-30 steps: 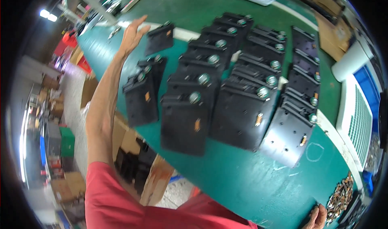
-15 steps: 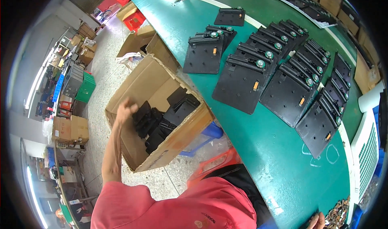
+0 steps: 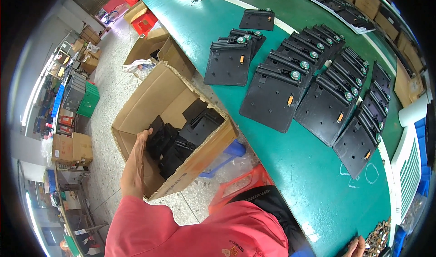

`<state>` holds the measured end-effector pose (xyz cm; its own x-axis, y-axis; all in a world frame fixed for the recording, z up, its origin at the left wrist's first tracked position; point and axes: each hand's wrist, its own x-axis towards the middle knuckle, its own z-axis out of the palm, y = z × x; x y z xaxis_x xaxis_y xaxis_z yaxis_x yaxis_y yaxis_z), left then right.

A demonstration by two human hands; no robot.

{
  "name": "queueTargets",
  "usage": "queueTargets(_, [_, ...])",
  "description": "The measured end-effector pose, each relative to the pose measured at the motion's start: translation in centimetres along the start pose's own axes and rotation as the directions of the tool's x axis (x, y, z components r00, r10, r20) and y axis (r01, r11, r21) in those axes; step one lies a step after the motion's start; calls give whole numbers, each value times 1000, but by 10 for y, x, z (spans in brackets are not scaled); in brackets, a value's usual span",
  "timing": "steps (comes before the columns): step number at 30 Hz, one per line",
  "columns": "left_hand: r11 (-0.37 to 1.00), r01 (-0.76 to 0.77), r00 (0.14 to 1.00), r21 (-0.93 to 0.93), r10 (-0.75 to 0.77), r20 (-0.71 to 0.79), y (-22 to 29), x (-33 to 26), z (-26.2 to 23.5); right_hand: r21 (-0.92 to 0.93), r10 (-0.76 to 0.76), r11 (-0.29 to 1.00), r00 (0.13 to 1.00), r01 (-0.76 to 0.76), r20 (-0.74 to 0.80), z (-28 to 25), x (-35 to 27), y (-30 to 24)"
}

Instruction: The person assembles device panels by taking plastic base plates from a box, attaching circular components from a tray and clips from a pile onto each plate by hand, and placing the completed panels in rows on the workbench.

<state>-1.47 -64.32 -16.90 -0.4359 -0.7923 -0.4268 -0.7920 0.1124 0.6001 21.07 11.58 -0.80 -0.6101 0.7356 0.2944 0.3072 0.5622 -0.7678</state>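
Inside an open cardboard box (image 3: 190,170) on my left, my left hand (image 3: 141,140) has its fingers closed at the edge of a black plastic plate (image 3: 156,126). More dark plates and parts (image 3: 200,125) lie jumbled beside it. At the lower right, my right hand (image 3: 355,247) rests on the green table, only partly in view. Its fingers look loosely apart, with nothing visible in them, next to a pile of small metal parts (image 3: 378,235). Overlapping rows of black plates (image 3: 272,98), each with a round silver piece and an orange tag, cover the table's middle.
The green table (image 3: 290,175) runs diagonally to the far end. A red plastic stool (image 3: 234,184) and a blue one (image 3: 227,156) stand by the box. Another cardboard box (image 3: 175,59) is behind it. A white vented panel (image 3: 408,180) borders the right side.
My left hand has moved down into the box, from above its left side to the edge of a black plate. My right hand stays in place. The view has shifted slightly.
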Motion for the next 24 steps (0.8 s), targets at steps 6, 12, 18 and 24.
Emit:
queueTargets(6, [953, 186, 980, 240, -162, -117, -62, 64, -1, 65, -21, 998, 1000, 21, -3, 8, 2, -2])
queueTargets(12, [995, 101, 993, -10, -101, -54, -55, 34, -2, 86, 14, 996, 1000, -13, -15, 3, 2, 12])
queueTargets(18, [945, 139, 988, -296, -152, -20, -54, 25, 11, 34, 53, 998, 998, -52, -23, 4, 1, 3])
queueTargets(24, [932, 97, 989, -349, -130, -74, -78, 109, 39, 7, 81, 997, 994, -81, -75, 0, -2, 0])
